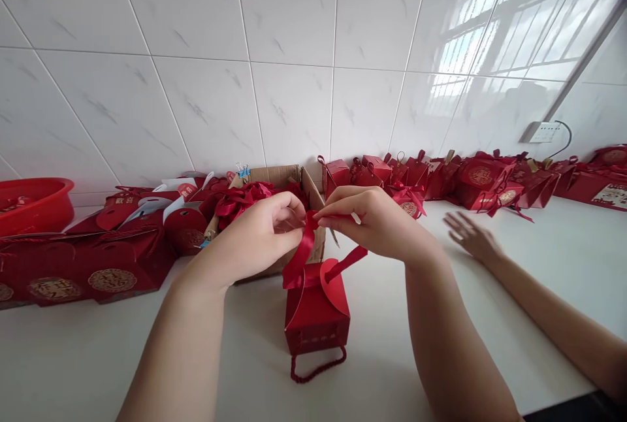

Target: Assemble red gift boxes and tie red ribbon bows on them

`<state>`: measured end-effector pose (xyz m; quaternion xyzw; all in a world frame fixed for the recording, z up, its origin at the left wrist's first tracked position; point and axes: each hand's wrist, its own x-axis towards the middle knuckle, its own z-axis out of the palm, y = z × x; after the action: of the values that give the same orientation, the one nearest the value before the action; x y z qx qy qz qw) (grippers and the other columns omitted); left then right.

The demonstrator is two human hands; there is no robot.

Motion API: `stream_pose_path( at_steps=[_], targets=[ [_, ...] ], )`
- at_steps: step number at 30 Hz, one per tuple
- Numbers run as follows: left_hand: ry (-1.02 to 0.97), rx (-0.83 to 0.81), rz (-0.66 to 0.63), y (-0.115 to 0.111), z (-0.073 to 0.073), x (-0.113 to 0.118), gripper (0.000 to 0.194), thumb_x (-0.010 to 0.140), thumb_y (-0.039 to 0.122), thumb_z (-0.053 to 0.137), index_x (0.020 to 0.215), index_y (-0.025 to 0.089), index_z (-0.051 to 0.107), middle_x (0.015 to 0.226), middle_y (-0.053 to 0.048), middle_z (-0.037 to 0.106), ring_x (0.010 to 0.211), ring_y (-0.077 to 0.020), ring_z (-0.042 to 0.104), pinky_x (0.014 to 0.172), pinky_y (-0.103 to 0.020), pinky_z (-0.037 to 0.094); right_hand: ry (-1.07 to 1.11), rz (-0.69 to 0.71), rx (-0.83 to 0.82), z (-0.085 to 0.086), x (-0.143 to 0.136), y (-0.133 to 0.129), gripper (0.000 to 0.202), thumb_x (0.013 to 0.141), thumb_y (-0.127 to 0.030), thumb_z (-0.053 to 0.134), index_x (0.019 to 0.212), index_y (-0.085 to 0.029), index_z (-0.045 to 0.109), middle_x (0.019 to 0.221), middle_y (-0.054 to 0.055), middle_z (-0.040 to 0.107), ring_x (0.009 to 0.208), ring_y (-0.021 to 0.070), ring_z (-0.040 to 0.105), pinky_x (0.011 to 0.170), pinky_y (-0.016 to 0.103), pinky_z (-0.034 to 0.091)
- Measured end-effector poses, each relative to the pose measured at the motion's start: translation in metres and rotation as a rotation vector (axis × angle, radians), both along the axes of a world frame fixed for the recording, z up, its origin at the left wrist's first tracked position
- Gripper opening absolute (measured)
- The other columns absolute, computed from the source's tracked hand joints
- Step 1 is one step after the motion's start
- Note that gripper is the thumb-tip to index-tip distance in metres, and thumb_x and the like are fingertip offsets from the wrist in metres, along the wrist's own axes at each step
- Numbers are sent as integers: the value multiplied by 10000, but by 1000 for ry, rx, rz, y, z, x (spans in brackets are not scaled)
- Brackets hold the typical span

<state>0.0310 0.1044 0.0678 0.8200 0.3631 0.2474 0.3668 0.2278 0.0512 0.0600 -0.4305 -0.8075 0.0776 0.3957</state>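
Note:
A small red gift box stands on the white table, its round flaps folded over the top and a dark red rope handle hanging at the near side. A shiny red ribbon passes through the flaps and rises above the box. My left hand pinches the ribbon on the left, just above the box. Close beside it, my right hand has its fingertips closed on the ribbon too. The tips of both hands nearly meet.
Behind my hands is a cardboard box of red ribbons. Red gift boxes line the tiled wall; more boxes and a red basin are at left. Another person's hand reaches in from the right.

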Motion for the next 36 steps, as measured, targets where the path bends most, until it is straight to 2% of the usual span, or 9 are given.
stream_pose_path(
  at_steps=[3,6,12,16,19,24,29,33,36],
  targets=[
    [29,18,34,3,-3,0,196,793,319,579,976,252,599,910,-11,708,820,-213,654,713,-307,497,10,19,-6,1,0,0,179,868,-133,579,880,-187,749,861,34,665,720,113,585,592,232,467],
    [10,31,14,6,-4,3,261,777,348,609,1020,256,636,910,-24,708,852,-230,650,707,-290,487,23,38,-7,3,0,-1,188,870,-134,577,895,-199,751,871,34,668,733,115,590,605,234,473],
    [53,12,-21,12,-6,5,167,785,383,608,868,280,712,791,11,708,826,-239,639,604,-247,440,37,35,13,4,2,-2,196,872,-142,579,904,-218,757,855,37,667,727,123,588,616,252,477],
    [-3,12,-35,12,-6,5,148,768,385,646,842,283,725,827,9,727,859,-232,646,670,-254,456,37,36,14,4,2,-2,177,871,-159,588,899,-210,755,837,35,666,728,125,587,621,251,476],
    [-41,49,-21,10,-4,6,156,749,388,669,822,264,731,835,-10,731,863,-242,649,703,-280,465,32,24,20,3,3,-1,170,865,-162,594,898,-205,756,818,38,675,733,133,587,625,258,474],
    [-29,156,26,8,-2,2,156,749,398,660,690,267,722,708,7,702,740,-207,627,622,-272,439,79,74,25,3,5,-1,179,876,-219,597,969,-231,750,858,41,697,772,146,597,652,273,488],
    [-13,295,124,12,-3,-4,154,708,420,692,670,280,741,721,0,707,680,-208,604,587,-286,423,211,-65,-22,1,6,1,239,881,-343,586,998,-214,748,911,49,712,815,161,620,678,272,482],
    [120,312,182,10,2,-11,229,719,489,666,692,277,749,616,0,649,547,-172,522,483,-278,336,205,-231,-102,1,8,0,306,875,-405,565,920,-173,760,651,18,628,551,102,498,466,233,337],
    [217,322,253,8,8,-18,305,710,551,650,685,260,738,551,11,590,444,-130,422,429,-272,265,160,-295,-186,1,12,-2,335,857,-437,569,874,-158,753,572,-2,538,482,82,393,429,240,244]
  ],
)
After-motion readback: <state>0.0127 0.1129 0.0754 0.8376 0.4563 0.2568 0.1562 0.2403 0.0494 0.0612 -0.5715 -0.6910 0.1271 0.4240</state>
